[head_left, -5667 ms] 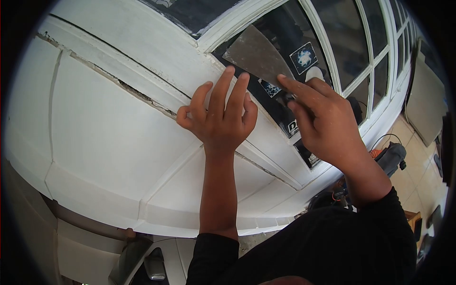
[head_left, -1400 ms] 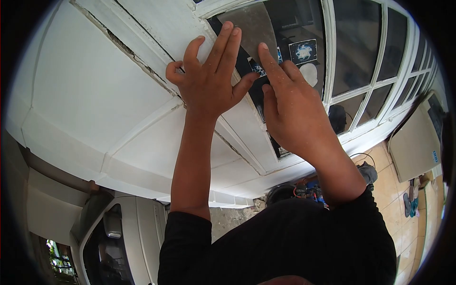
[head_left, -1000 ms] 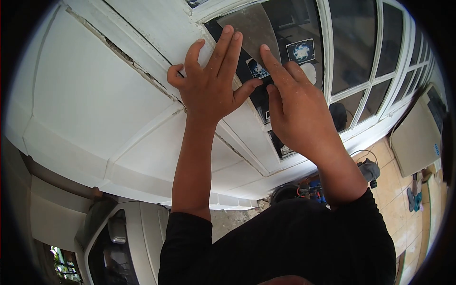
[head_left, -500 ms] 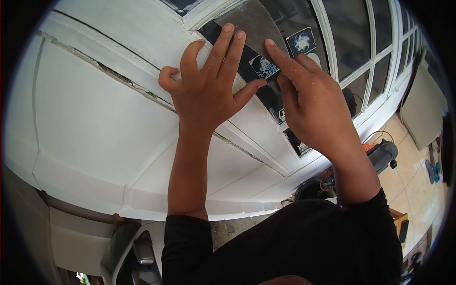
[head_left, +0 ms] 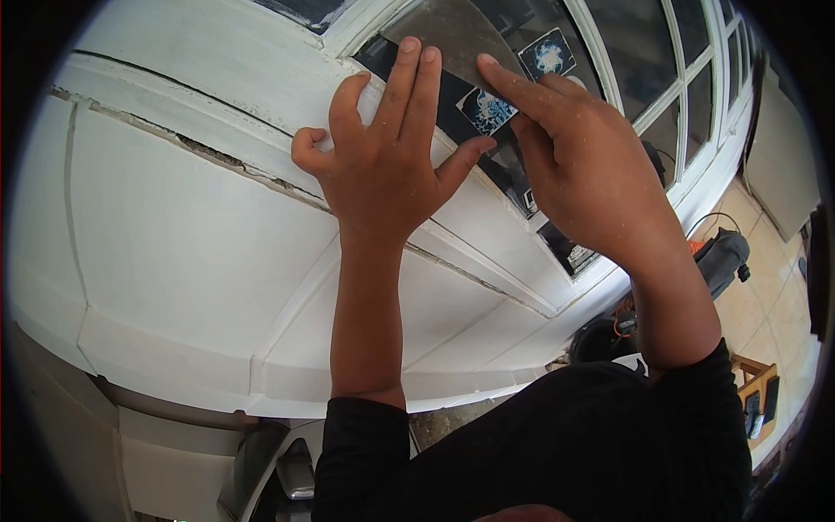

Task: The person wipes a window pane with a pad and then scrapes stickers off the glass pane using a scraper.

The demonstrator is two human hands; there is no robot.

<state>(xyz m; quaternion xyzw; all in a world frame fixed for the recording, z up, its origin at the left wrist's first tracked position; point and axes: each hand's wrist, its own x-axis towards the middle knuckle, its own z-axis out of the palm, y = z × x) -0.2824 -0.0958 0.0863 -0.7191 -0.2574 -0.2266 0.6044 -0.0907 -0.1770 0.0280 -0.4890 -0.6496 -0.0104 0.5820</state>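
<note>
A flat grey-brown sheet with a curved right edge (head_left: 461, 35) lies against a dark window pane in a white wooden frame. My left hand (head_left: 378, 161) is spread, its two longest fingertips resting on the sheet's lower left part. My right hand (head_left: 596, 161) points its index finger at the sheet's curved edge, the tip at or very near it. Its thumb hangs apart from the index finger and its other fingers are bent, partly hidden. Between the hands, a blue-and-white sticker (head_left: 487, 111) shows on the pane. Another similar sticker (head_left: 548, 56) sits above my right hand.
White panelling with a cracked groove (head_left: 209, 150) runs along the left. A grey-black bag-like object (head_left: 724, 261) and a wooden stool (head_left: 758, 396) stand on the tiled floor (head_left: 765, 304) at right. Part of a vehicle with a mirror (head_left: 296, 470) shows at bottom left.
The view has shifted slightly, moving the floor items rightward. Both hands keep nearly the same pose on the sheet; the right index fingertip appears slightly farther up and left.
</note>
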